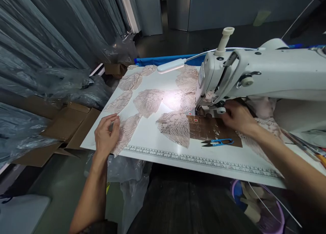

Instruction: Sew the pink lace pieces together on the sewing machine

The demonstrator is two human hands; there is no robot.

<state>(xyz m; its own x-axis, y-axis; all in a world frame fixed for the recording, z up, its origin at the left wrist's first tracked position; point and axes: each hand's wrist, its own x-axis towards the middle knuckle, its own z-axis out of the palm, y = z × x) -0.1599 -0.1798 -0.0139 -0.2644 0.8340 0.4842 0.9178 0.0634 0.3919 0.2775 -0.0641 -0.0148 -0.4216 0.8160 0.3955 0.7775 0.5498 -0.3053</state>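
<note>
My left hand point(105, 133) is at the left end of the white sewing table, thumb and fingertips brought together at the edge of a pale pink lace piece point(128, 130). My right hand point(236, 117) reaches in behind the needle area of the white sewing machine point(229, 76), its fingers curled and partly hidden by a knob. Whatever those fingers hold cannot be made out. Left of the needle lies another lace piece point(175, 127), overlapping a brown taped sheet point(203, 127). Blue thread snips point(217, 142) rest on that sheet's front edge.
More lace pieces point(149, 101) are spread over the table point(150, 139). A lamp point(171, 66) lights them. Along the front edge runs a printed ruler point(188, 157). Cardboard boxes point(68, 122) and plastic wrap stand at the left; a purple basket point(278, 210) sits below right.
</note>
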